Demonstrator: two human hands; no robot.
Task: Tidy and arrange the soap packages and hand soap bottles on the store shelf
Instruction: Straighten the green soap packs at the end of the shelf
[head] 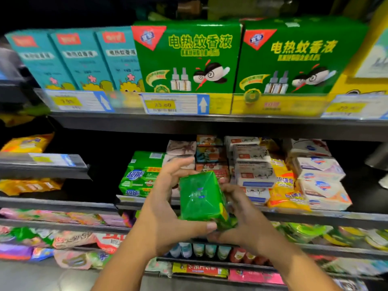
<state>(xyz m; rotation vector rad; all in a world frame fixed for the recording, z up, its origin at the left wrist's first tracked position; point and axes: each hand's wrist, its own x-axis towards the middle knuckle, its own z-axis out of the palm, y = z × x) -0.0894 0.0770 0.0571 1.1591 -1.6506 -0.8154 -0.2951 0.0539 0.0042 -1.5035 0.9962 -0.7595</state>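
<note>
hands grasp a green plastic-wrapped soap package point(201, 198) before the shelf: left hand point(168, 208) cupping its side, right hand point(241, 219) gripping underneath.

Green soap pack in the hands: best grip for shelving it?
Green soap pack: likely its long side faces, from left and right, as the left hand and right hand hold it now: a tilted block, its glossy folded end toward the camera.
</note>
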